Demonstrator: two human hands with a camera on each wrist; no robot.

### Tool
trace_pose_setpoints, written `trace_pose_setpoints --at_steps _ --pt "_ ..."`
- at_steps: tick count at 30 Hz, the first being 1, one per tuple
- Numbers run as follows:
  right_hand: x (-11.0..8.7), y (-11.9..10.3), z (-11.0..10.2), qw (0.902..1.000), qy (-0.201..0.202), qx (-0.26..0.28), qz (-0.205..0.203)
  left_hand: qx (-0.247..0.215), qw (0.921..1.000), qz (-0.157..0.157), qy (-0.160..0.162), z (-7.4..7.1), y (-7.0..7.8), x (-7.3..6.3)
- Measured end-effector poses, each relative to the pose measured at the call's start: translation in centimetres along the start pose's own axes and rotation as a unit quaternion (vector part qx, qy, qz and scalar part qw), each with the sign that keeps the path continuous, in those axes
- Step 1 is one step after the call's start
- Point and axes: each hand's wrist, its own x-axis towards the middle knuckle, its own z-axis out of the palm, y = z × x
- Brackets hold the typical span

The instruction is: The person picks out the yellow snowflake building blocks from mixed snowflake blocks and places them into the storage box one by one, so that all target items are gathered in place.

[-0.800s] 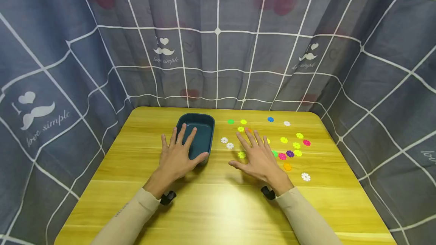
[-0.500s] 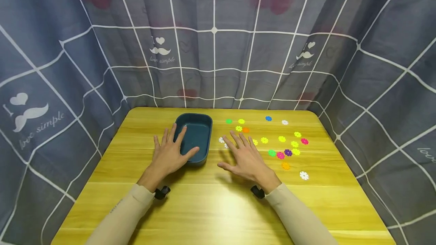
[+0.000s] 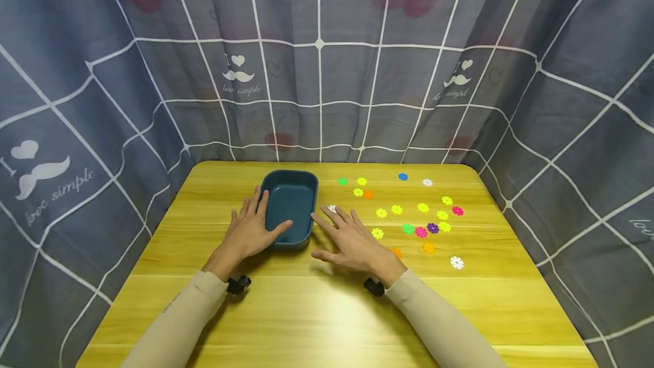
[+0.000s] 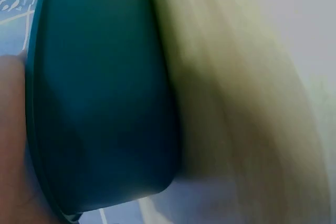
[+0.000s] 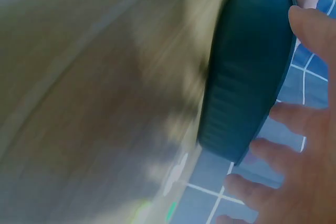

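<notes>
As both hands flank it, head view, tray: the dark teal, rounded rectangular plastic tray [image 3: 290, 214] sits on the yellow wood-grain tabletop [image 3: 306, 314], its long axis apparently running away from the person.
Head view, left hand: spread, thumb apart from the fingers; the left hand [image 3: 247, 233] lies along the tray's left side, thumb across the near-left corner, so it is the nearer one.
Head view, right hand: fingers parted and extended; the right hand [image 3: 352, 246] has the tray to its left, fingertips just beside the right wall, contact uncertain.
Head view, discs: thin, bright, flower-shaped discs [image 3: 421, 233] lie scattered to the tray's right, one white disc by the right fingertips.
Left wrist view, tray wall: the outer side fills much of the frame, with part of the left hand beside its rim; grip cannot be told.
Right wrist view, rim: spread thumb and fingers line up along the rim, pinching nothing visible; whether they press cannot be told.
</notes>
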Motion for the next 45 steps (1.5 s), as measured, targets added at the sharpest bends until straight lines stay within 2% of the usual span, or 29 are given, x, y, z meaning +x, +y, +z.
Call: trace_pose_setpoints --at_steps 12,24,36,45 --pt "-0.8 0.0 -0.4 0.9994 0.007 0.013 -0.030 -0.014 0.9998 -0.010 -0.009 0.8 1.8 -1.2" --pt "-3.3 0.7 -0.3 0.9979 0.020 0.017 -0.059 -0.023 0.9994 0.011 -0.021 1.8 3.3 -2.9" --pt "-4.3 0.8 -0.9 0.9973 0.011 0.017 -0.070 -0.023 0.9992 0.016 -0.028 1.6 4.0 -4.2" --pt "-5.0 0.4 -1.4 0.9963 0.016 0.000 -0.084 -0.028 0.9990 0.019 -0.030 1.7 3.8 -5.1"
